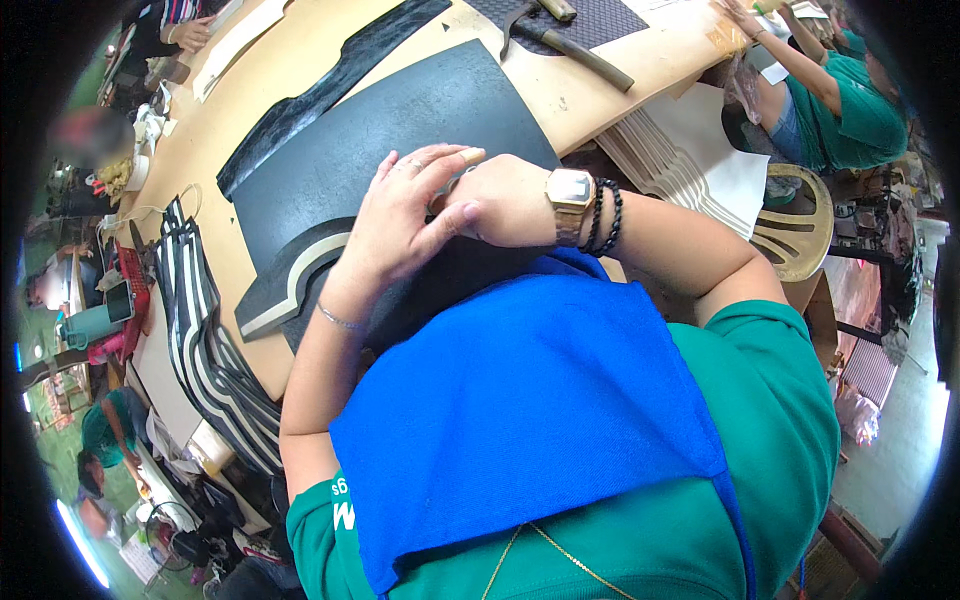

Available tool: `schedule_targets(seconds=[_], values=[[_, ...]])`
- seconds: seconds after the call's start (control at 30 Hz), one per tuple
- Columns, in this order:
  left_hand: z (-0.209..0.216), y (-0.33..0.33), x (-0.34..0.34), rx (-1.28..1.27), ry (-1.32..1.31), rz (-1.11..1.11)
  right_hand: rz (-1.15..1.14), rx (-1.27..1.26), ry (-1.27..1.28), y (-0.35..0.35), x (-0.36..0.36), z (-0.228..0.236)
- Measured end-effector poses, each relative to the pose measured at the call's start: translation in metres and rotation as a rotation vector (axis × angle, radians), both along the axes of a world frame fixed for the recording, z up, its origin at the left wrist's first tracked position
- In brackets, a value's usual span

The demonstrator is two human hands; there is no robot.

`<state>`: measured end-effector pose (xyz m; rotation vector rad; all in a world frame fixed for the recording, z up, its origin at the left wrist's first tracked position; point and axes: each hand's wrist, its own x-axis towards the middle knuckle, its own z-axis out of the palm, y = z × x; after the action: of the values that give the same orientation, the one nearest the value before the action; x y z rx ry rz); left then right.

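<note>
My left hand [408,205] is over the dark sheet [330,165] on the table, its fingers extended and its thumb toward my right hand. My right hand [503,202] meets it from the right; its fingers are mostly hidden behind the left one, so what they hold, if anything, does not show. Below the left hand, near my body, a curved black piece with a cream band [300,270] lies on the sheet's near edge. A long, shiny black strip [330,95] lies along the sheet's far side.
Beyond the sheet, a hammer [585,58] rests partly on a dark textured mat [625,20]. Banded black-and-cream strips [190,310] hang at the table's left edge. Pale curved strips [650,160] and a tan chair [800,235] are at the right. Co-workers sit at the left and far right.
</note>
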<state>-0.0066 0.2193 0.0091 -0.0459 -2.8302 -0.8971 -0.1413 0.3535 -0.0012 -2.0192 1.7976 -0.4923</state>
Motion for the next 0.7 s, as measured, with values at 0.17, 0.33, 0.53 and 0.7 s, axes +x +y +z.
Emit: schedule_targets(seconds=[0.17,0.33,0.53,0.7], values=[[-0.019,-0.017,0.007,0.469,-0.188,0.109,-0.042,0.194,-0.250,0.003,-0.032,0.015],[-0.033,-0.008,0.009,0.369,-0.235,0.231,-0.205,0.499,-0.662,0.012,-0.069,-0.004],[-0.037,0.000,-0.003,0.160,-0.040,0.225,-0.452,0.537,-1.162,0.024,-0.079,-0.034],[-0.037,0.003,-0.006,0.125,-0.078,0.211,-0.414,0.512,-1.088,0.029,-0.076,-0.033]])
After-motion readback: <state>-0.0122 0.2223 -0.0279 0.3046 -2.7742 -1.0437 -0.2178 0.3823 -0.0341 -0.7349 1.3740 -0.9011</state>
